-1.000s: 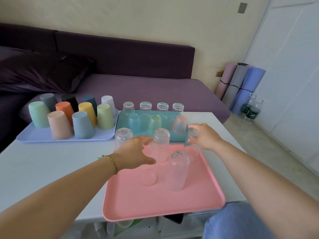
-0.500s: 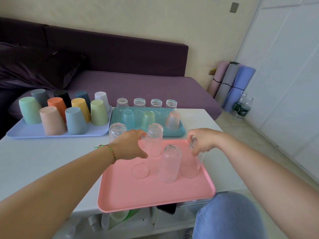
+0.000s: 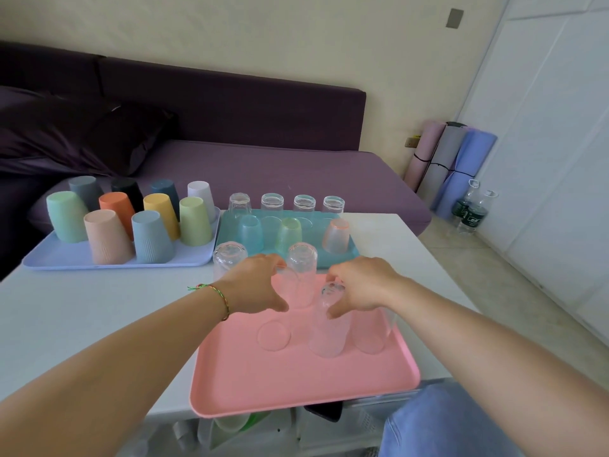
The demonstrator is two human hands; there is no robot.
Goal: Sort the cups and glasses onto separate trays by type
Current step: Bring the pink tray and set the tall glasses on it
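Tall clear glasses (image 3: 301, 278): inverted on pink tray (image 3: 296, 390), at near edge of worktop (image 3: 82, 308).

Left hand (image 3: 257, 285): fingers wrapped round upper end of left glass (image 3: 276, 321); rim at or just above tray floor, contact not determinable.

Right hand (image 3: 362, 285): arched over middle glass (image 3: 329, 334), thumb and forefinger either side of its upturned base; actual pinch not determinable. Right glass (image 3: 372, 334) standing just beside, under the wrist.

Further glass (image 3: 229, 262) at tray's far left corner; on or off tray not determinable.

Handling, as judgement: light, rigid, smooth-walled, brittle. Likely slippery under a fingertip pinch alone. Tall and narrow, so prone to tipping and to knocking close neighbours. Recommended hold: full wrap round the body just below the upturned base. Recommended lift: straight up to clear adjacent glasses, then set down rim-flat.

Behind: teal tray (image 3: 349, 255) bearing short clear glasses (image 3: 272, 202) and tinted translucent cups (image 3: 336, 235). Lilac tray (image 3: 66, 258) to the left, bearing opaque coloured cups (image 3: 108, 235), all inverted.
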